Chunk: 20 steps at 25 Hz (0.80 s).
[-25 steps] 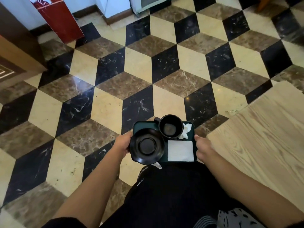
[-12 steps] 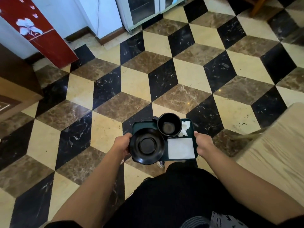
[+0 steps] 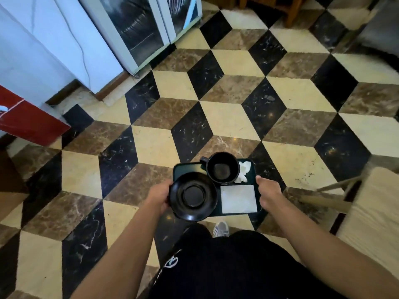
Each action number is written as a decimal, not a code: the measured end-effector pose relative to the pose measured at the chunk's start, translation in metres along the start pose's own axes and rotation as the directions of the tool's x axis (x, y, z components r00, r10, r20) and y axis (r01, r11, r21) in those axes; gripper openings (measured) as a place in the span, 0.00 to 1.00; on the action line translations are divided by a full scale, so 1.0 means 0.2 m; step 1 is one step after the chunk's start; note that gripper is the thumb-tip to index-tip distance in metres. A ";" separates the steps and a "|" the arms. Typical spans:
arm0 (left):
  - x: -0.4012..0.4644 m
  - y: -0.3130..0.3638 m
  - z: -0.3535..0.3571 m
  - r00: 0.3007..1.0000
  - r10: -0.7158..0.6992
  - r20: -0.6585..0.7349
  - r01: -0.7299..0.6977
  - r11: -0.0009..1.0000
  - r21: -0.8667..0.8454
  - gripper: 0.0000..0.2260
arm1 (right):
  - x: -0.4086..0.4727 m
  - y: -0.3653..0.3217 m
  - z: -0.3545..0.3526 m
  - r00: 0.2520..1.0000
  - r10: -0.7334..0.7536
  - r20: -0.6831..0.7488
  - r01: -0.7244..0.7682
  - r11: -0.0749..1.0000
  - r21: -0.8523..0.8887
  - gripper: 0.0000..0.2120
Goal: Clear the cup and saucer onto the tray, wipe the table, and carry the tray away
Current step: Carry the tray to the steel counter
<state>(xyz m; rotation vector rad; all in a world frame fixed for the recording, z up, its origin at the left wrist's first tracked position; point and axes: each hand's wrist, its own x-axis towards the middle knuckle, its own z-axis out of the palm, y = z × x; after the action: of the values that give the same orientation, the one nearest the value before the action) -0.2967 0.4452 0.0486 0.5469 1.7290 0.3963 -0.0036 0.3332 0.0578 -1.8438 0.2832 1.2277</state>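
Observation:
I hold a small dark green tray [image 3: 187, 170] level in front of me, above the tiled floor. My left hand [image 3: 158, 196] grips its left edge and my right hand [image 3: 268, 193] grips its right edge. On the tray a black saucer [image 3: 192, 196] lies at the front left, overhanging the edge. A black cup [image 3: 223, 170] stands upright at the back. A flat white square cloth [image 3: 238, 198] lies at the front right, and a crumpled white tissue [image 3: 244, 172] sits behind it, next to the cup.
The wooden table [image 3: 375, 214] is at the right edge, with a slanted leg [image 3: 328, 188] beside it. A glass-fronted white cabinet [image 3: 138, 31] and a red panel [image 3: 28, 124] stand at the left. Chair legs [image 3: 291, 11] show at the top. My shoe [image 3: 220, 229] is below the tray.
I have walked forward with the tray. The table has slid off to the right edge and the white cabinet has come closer. Both hands keep the same grip.

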 end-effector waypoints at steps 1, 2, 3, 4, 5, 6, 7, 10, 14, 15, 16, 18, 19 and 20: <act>-0.01 0.04 0.03 1.000 0.024 -0.009 -0.024 1.000 -0.011 0.06 | -0.03 -0.04 0.00 1.000 -0.003 -0.008 0.003 1.000 -0.007 0.08; 0.05 0.14 0.15 0.999 0.035 0.026 -0.036 0.999 0.017 0.05 | 0.06 -0.13 -0.02 0.999 0.003 -0.036 -0.003 1.000 0.002 0.08; 0.13 0.30 0.33 0.998 0.022 0.053 -0.026 0.998 0.064 0.04 | 0.17 -0.26 -0.04 0.997 0.024 -0.075 -0.021 0.999 0.041 0.08; 0.16 0.33 0.36 0.997 0.043 0.058 -0.047 0.997 0.065 0.03 | 0.18 -0.28 -0.04 0.998 0.014 -0.065 -0.010 0.998 0.062 0.08; 0.18 0.39 0.41 0.996 0.054 0.064 -0.059 0.995 0.083 0.03 | 0.19 -0.33 -0.04 0.998 0.008 -0.065 -0.003 0.997 0.075 0.09; 0.21 0.47 0.50 0.995 0.072 0.069 -0.079 0.992 0.103 0.03 | 0.25 -0.39 -0.06 0.997 0.019 -0.080 -0.013 0.997 0.080 0.09; 0.24 0.57 0.63 0.995 0.058 0.087 -0.070 0.987 0.141 0.04 | 0.33 -0.48 -0.08 0.994 0.037 -0.100 -0.028 0.995 0.093 0.09; 0.34 0.84 0.98 0.987 0.041 0.154 -0.070 0.980 0.184 0.06 | 0.52 -0.71 -0.13 0.988 0.061 -0.139 -0.041 0.989 0.145 0.08; 0.50 1.23 1.49 0.974 0.028 0.224 -0.090 0.958 0.271 0.04 | 0.78 -1.09 -0.19 0.966 0.091 -0.241 -0.036 0.974 0.224 0.09; 0.53 1.31 1.61 0.970 0.022 0.240 -0.097 0.947 0.305 0.03 | 0.84 -1.19 -0.21 0.959 0.102 -0.263 -0.038 0.971 0.238 0.09; 0.55 1.41 1.73 0.966 0.009 0.257 -0.098 0.937 0.336 0.03 | 0.90 -1.28 -0.23 0.954 0.110 -0.278 -0.036 0.965 0.258 0.08; 0.57 1.59 1.97 0.959 0.001 0.284 -0.114 0.916 0.385 0.06 | 1.04 -1.45 -0.28 0.948 0.133 -0.288 -0.042 0.953 0.301 0.09; 0.59 1.66 2.07 0.955 0.014 0.295 -0.137 0.907 0.399 0.07 | 1.08 -1.52 -0.30 0.947 0.141 -0.287 -0.047 0.949 0.312 0.09; 0.59 1.74 2.19 0.950 0.017 0.310 -0.156 0.890 0.429 0.07 | 1.14 -1.61 -0.32 0.945 0.149 -0.290 -0.045 0.941 0.336 0.10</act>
<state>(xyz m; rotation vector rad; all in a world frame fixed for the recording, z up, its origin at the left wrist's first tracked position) 0.1607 0.7881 0.0413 0.9725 1.5012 -0.0370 0.3419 0.5332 0.0485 -1.7398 0.7192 0.8840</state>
